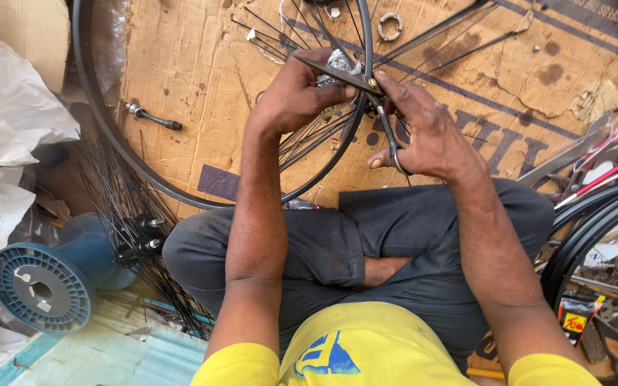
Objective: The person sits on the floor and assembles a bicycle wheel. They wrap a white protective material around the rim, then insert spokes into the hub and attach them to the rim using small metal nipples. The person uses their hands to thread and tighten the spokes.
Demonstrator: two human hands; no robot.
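I sit cross-legged over a flattened cardboard sheet (194, 78). A black bicycle rim (109, 136) with loose spokes lies on it. My left hand (291, 93) grips a small shiny plastic packet (341, 63) near the rim's right edge. My right hand (423, 132) holds a pair of scissors (377, 100), fingers through the handle loop, blades lying across the packet at the left hand. Both hands meet just above the rim.
A blue plastic spool (41, 286) lies at lower left beside a bundle of black spokes (134, 229). An axle bolt (151, 116) and a metal ring (389, 26) rest on the cardboard. Tools (595, 164) and more rims (588, 229) crowd the right. White wrapping (1, 107) on the left.
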